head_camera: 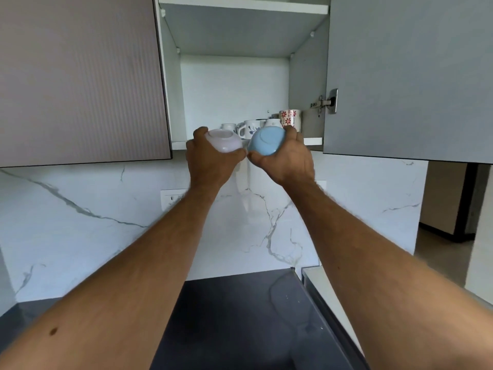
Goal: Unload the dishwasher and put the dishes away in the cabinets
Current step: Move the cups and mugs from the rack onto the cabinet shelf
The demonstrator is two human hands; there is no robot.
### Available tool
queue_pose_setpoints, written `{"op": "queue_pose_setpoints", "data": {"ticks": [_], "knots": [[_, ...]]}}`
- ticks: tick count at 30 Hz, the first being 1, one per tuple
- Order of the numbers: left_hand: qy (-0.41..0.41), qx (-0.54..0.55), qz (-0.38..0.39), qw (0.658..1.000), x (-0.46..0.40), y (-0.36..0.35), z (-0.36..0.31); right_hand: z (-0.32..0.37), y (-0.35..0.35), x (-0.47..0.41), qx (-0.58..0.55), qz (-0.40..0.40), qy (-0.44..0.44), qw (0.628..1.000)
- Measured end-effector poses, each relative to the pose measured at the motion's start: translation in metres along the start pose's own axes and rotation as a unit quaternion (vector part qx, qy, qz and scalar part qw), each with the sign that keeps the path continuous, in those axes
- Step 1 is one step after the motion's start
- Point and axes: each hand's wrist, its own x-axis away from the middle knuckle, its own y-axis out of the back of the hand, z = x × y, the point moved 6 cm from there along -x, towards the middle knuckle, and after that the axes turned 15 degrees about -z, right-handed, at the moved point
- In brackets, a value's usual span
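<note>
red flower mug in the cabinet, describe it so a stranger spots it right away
Look in the open upper cabinet, on its bottom shelf, far right. The red flower mug stands above the right hand; the neighbouring mugs are white with blue markings.

You've got two bowls up at the cabinet's lower shelf [314, 141] front edge: left bowl [225, 143] in left hand [210, 161], right bowl [266, 142] in right hand [288, 161], side by side, nearly touching. Mugs [250, 128] sit on shelf behind them. Countertop [226, 316] below.
</note>
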Motion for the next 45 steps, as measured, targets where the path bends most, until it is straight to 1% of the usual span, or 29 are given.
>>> {"op": "queue_pose_setpoints", "data": {"ticks": [8, 11, 13, 16, 19, 22, 24, 27, 29, 31, 33, 35, 37, 40, 42, 45], "knots": [[0.004, -0.024, -0.024, 0.999, -0.066, -0.023, 0.01, 0.013, -0.049, -0.053, -0.029, -0.015, 0.026, 0.999], [-0.012, -0.037, -0.016, 0.999, -0.088, -0.035, 0.012, 0.015, -0.067, -0.076, -0.035, -0.033, 0.035, 0.998], [-0.017, -0.048, -0.014, 0.999, -0.101, -0.044, 0.017, 0.014, -0.084, -0.092, -0.038, -0.029, 0.031, 0.998], [0.005, -0.066, -0.012, 0.998, -0.119, -0.053, 0.022, 0.017, -0.104, -0.113, -0.061, -0.026, 0.025, 0.998], [0.038, -0.058, 0.009, 0.998, -0.13, -0.063, 0.025, 0.023, -0.12, -0.136, -0.087, -0.019, 0.031, 0.996], [0.052, -0.087, 0.022, 0.995, -0.139, -0.074, 0.03, 0.031, -0.137, -0.158, -0.105, -0.005, 0.034, 0.994], [0.051, -0.092, 0.045, 0.993, -0.143, -0.084, 0.032, 0.038, -0.152, -0.169, -0.112, 0.012, 0.031, 0.993], [0.021, -0.167, 0.119, 0.979, -0.147, -0.103, 0.032, 0.045, -0.18, -0.184, -0.115, 0.059, 0.028, 0.991], [0.03, -0.206, 0.138, 0.968, -0.15, -0.11, 0.039, 0.048, -0.199, -0.19, -0.113, 0.096, 0.028, 0.989], [0.042, -0.227, 0.14, 0.963, -0.155, -0.115, 0.047, 0.053, -0.22, -0.194, -0.107, 0.13, 0.029, 0.985], [0.056, -0.228, 0.134, 0.963, -0.162, -0.123, 0.06, 0.06, -0.242, -0.2, -0.085, 0.15, 0.034, 0.984], [0.091, -0.214, 0.121, 0.965, -0.169, -0.127, 0.075, 0.069, -0.259, -0.204, -0.048, 0.163, 0.05, 0.984], [0.112, -0.223, 0.132, 0.959, -0.171, -0.128, 0.081, 0.082, -0.275, -0.206, -0.019, 0.181, 0.07, 0.981], [0.122, -0.235, 0.148, 0.953, -0.175, -0.125, 0.085, 0.096, -0.293, -0.205, 0.017, 0.223, 0.08, 0.971], [0.115, -0.23, 0.174, 0.951, -0.181, -0.127, 0.092, 0.103, -0.304, -0.204, 0.062, 0.256, 0.099, 0.96], [0.094, -0.215, 0.215, 0.948, -0.184, -0.133, 0.097, 0.109, -0.323, -0.193, 0.119, 0.333, 0.119, 0.928]]}}
